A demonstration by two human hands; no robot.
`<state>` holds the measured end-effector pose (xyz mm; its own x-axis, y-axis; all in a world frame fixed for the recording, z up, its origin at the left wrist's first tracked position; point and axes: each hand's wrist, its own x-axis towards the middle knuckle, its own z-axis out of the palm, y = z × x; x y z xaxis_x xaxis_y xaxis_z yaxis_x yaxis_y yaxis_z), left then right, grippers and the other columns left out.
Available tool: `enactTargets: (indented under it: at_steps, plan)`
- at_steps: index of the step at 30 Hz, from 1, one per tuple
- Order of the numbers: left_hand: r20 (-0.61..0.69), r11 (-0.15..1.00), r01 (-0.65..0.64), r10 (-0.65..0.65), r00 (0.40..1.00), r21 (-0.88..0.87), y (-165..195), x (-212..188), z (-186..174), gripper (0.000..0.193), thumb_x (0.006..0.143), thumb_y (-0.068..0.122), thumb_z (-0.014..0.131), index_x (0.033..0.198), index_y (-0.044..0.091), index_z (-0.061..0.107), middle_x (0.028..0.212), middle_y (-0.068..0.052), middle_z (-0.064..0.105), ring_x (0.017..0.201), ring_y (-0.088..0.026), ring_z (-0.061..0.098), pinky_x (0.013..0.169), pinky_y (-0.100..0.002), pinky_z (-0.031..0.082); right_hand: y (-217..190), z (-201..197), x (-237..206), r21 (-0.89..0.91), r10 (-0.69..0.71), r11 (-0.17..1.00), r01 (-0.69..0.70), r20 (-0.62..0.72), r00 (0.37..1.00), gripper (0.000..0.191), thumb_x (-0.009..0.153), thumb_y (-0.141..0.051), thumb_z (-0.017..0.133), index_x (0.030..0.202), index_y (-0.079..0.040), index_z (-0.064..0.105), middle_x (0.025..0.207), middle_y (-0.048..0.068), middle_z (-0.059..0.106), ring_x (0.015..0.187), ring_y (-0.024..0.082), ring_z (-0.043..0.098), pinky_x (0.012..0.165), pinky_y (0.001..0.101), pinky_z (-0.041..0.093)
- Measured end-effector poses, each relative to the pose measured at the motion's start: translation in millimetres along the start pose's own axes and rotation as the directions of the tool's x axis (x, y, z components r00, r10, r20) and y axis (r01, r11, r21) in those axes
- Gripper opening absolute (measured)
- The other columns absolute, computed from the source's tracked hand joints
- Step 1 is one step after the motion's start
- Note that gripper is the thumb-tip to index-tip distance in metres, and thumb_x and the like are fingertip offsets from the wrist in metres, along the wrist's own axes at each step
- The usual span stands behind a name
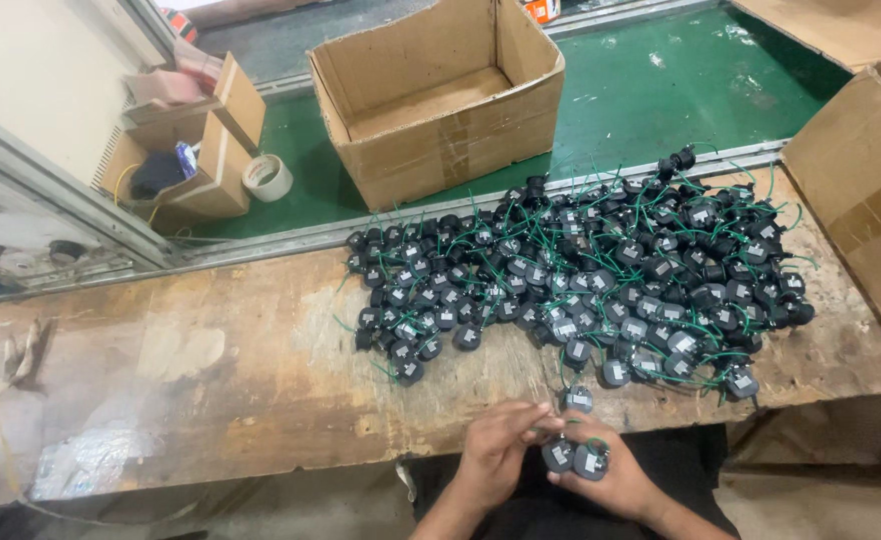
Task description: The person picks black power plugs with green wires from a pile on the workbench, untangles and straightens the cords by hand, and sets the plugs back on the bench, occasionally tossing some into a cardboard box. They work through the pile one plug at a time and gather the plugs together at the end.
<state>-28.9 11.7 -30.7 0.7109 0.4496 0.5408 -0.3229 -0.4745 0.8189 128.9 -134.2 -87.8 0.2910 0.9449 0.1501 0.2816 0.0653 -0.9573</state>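
I see my right hand [606, 478] curled around two small black parts [575, 458] just off the table [231, 370] edge, my left hand [498, 447] pinching their green wire [544, 432], below the heap of parts [581, 275].

hands [551, 460] holding black parts [575, 458], parts pile [581, 280], workbench [211, 380]

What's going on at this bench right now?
A person sits at a worn wooden bench. The right hand cups two small black round parts with green wires, and the left hand pinches at them. A third part lies just beyond the fingers. A large heap of the same parts covers the bench, with an open empty cardboard box behind it.
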Motion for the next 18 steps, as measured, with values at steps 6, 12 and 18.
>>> enactTargets:
  at_steps: [6,12,18]
  plan:
    - [-0.065,0.992,0.127,-0.126,0.99,0.013,-2.4,-7.9,0.2,0.048,0.076,-0.002,0.086,0.122,0.001,0.071,0.093,-0.007,0.078,0.097,-0.025,0.072,0.091,-0.038,0.055,-31.2,2.0,14.3,-0.035,0.006,0.999,-0.006,0.009,1.0,0.037,0.067,-0.012,0.087,0.101,-0.003,0.074,0.101,0.01,0.07,0.099,0.026,0.067,0.091,0.0383,0.05]
    - [-0.065,0.885,0.425,-0.444,0.894,-0.192,-16.1,-17.2,13.4,0.042,0.073,0.002,0.088,0.112,0.006,0.072,0.099,-0.002,0.067,0.086,-0.012,0.064,0.076,-0.026,0.054,-30.2,2.5,11.1,-0.141,-0.132,0.981,0.134,0.025,0.991,0.038,0.068,-0.014,0.087,0.102,-0.005,0.074,0.102,0.009,0.072,0.098,0.025,0.07,0.088,0.0384,0.052]
    - [-0.17,0.875,0.484,-0.479,0.861,-0.013,-36.5,1.9,-8.7,0.039,0.074,0.009,0.087,0.111,0.007,0.074,0.11,-0.006,0.068,0.089,-0.019,0.063,0.076,-0.031,0.055,-24.2,-5.5,4.6,0.011,-0.071,0.997,0.071,0.023,0.997,0.04,0.068,-0.013,0.088,0.104,-0.003,0.076,0.104,0.01,0.069,0.1,0.025,0.07,0.09,0.0378,0.052]
